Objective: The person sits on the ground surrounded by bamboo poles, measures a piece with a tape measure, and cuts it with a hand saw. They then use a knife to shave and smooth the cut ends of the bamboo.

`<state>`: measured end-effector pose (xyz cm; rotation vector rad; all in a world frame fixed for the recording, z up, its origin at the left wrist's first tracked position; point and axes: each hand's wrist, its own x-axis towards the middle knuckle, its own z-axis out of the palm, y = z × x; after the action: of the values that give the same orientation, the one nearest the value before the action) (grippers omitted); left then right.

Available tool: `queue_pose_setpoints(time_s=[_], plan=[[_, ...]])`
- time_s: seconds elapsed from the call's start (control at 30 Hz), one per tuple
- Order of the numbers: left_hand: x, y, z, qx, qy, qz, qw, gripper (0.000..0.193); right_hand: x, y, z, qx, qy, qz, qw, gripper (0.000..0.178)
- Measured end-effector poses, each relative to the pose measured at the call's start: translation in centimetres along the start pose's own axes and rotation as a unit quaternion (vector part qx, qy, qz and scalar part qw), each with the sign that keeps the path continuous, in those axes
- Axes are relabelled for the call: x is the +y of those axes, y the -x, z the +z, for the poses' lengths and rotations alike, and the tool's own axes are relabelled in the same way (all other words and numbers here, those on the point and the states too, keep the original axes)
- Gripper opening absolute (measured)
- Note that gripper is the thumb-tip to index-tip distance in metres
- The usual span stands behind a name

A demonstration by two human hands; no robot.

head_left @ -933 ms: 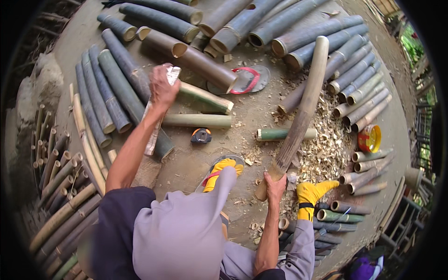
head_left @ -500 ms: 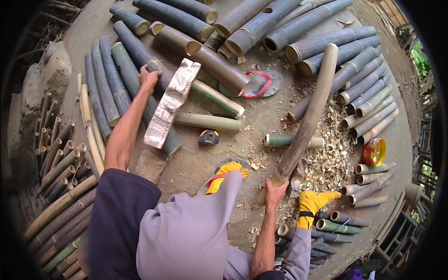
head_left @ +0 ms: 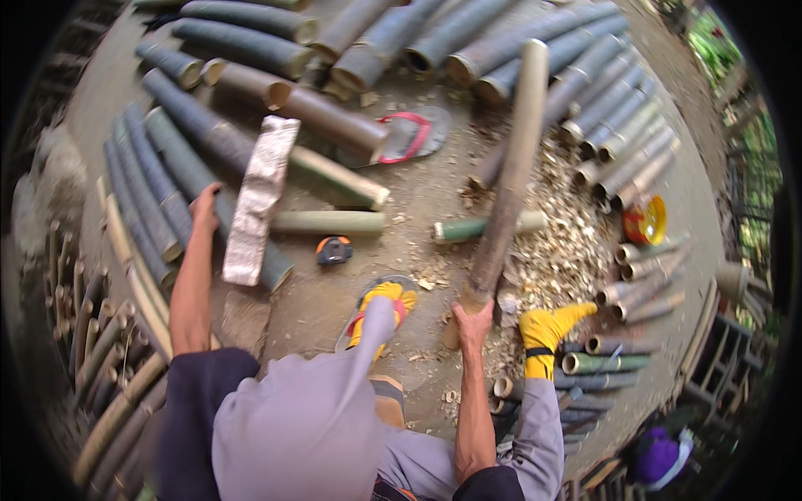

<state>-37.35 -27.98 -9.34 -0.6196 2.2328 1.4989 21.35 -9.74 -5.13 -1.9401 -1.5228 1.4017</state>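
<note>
My right hand (head_left: 472,321) is wrapped round the lower end of a long, slightly curved pale pole (head_left: 508,175), which slants up and away over the wood chips. On the left, my left hand (head_left: 204,207) is over a grey-green bamboo pole (head_left: 180,154); motion blur hides whether its fingers grip it. Beside that hand a rough-hewn pale wooden block (head_left: 259,200) lies across the bamboo. Cut bamboo lengths (head_left: 330,222) lie right of the block, with an orange and black tape measure (head_left: 334,250) just below. A short green bamboo piece (head_left: 464,230) lies partly under the long pole.
Wood chips (head_left: 568,225) cover the ground at right, near a red and yellow tin (head_left: 644,220). Dark bamboo poles (head_left: 242,46) fan out at the far side. A loose sandal (head_left: 426,134) lies among them. My yellow-covered feet (head_left: 547,330) stand close by; more bamboo (head_left: 109,351) is stacked at left.
My left hand has come nearer to me, off the dark bamboo and down beside the grey-green one. My right hand keeps its grip on the long pole. The whole view has shifted.
</note>
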Motion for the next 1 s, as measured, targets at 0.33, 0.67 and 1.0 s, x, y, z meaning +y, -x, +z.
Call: queue_pose_setpoints(time_s=[0.33,0.67,1.0], plan=[[0.2,3.8,-1.8,-0.051,0.05,0.03,0.997,0.044,-2.0,0.2,-3.2,-0.186,-0.313,0.126,0.923,0.05],[7.2,6.2,-0.9,0.09,-0.272,0.229,0.931,0.089,0.1,-0.1,-1.7,-0.014,-0.063,0.006,0.998,0.061],[1.8,4.2,-2.5,0.254,-0.382,0.191,0.868,0.082,1.0,-0.7,-0.8,0.0,0.017,-0.047,0.999,0.068]])
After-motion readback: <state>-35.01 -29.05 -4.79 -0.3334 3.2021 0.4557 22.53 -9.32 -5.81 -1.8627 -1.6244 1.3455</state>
